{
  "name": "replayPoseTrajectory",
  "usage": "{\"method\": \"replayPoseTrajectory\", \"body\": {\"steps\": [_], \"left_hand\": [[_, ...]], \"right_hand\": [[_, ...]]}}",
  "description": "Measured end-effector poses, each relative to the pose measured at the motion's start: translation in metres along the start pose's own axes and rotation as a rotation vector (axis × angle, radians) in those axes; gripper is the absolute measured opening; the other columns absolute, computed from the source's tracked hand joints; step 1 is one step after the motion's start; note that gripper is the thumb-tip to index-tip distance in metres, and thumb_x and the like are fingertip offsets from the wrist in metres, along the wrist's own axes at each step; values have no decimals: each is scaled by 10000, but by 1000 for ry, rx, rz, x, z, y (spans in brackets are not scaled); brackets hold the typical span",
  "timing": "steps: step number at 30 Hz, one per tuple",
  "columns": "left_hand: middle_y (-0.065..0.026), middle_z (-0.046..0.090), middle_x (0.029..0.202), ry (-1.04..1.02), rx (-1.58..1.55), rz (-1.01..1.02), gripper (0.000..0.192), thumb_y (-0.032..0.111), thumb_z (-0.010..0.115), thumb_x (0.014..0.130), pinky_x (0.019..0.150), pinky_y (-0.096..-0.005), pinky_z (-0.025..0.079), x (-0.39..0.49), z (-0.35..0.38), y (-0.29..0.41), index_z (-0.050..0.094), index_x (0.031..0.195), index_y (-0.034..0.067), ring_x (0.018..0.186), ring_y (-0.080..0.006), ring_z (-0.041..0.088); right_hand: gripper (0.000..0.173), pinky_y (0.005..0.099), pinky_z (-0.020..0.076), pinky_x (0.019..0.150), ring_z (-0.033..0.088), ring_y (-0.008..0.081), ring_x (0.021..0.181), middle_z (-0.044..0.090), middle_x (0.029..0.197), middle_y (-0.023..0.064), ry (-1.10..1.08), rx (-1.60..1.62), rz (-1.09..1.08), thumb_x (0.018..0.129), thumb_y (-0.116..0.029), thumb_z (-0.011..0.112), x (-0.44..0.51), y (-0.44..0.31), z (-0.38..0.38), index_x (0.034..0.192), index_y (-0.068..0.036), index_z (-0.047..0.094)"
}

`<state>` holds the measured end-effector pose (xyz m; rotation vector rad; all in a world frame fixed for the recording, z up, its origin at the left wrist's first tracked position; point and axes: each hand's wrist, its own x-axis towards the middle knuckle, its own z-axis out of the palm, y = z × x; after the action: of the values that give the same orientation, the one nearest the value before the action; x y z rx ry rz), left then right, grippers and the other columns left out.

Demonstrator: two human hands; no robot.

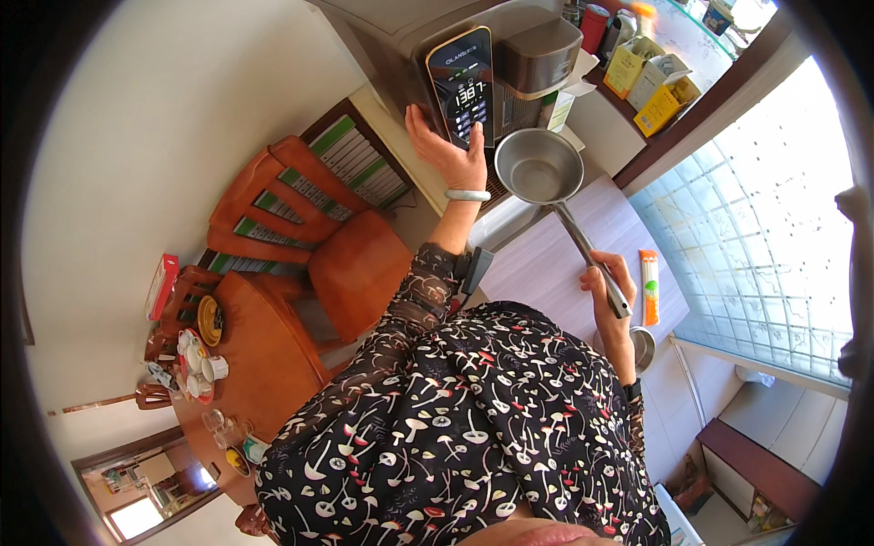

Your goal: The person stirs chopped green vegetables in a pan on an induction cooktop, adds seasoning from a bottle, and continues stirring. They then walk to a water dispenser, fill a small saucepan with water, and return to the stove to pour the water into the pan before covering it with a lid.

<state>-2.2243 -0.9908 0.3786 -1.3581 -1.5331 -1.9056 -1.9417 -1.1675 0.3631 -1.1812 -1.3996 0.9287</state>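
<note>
My right hand grips the long metal handle of a stainless-steel saucepan. The pan's inside faces me and looks bare. Its bowl is in front of the lower part of a countertop water dispenser, below the jutting spout housing. My left hand holds nothing, and a pale bangle circles its wrist. Its fingers spread along the left side of the dispenser's black touch panel, which is lit. The thumb tip lies over the panel's lower buttons; whether it presses cannot be told.
A light wood-grain counter carries a long orange-and-white packet. Another metal pot is partly hidden behind my right wrist. Yellow boxes line a shelf. To the left stand a wooden chair and a round table with cups.
</note>
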Motion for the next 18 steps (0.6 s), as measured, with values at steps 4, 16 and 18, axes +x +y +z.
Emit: {"method": "replayPoseTrajectory", "body": {"steps": [4, 16, 18], "left_hand": [[-268, 315, 1572, -19, -18, -11, 1029, 309, 841, 786, 1165, -548, 251, 3, -7, 4, 239, 1548, -30, 1436, -452, 326], [-173, 712, 1164, -572, -89, -262, 345, 129, 673, 939, 977, -409, 514, -77, -139, -87, 619, 1264, 26, 1064, -301, 687], [-147, 748, 1078, -637, -55, -384, 228, 105, 624, 972, 908, -373, 547, -106, -163, -108, 665, 1188, 44, 975, -262, 722]], "right_hand": [[227, 236, 532, 657, 641, 98, 715, 654, 845, 55, 0, -18, 17, 954, -126, 693, 0, -4, 0, 1133, 10, 668], [256, 292, 598, 787, 738, 178, 854, 742, 903, 130, 95, 93, -6, 1011, -105, 606, 2, -23, 4, 1192, 63, 672], [256, 295, 598, 793, 739, 181, 857, 742, 908, 131, 102, 76, -20, 1012, -105, 605, 2, -33, 3, 1194, 61, 673]]}}
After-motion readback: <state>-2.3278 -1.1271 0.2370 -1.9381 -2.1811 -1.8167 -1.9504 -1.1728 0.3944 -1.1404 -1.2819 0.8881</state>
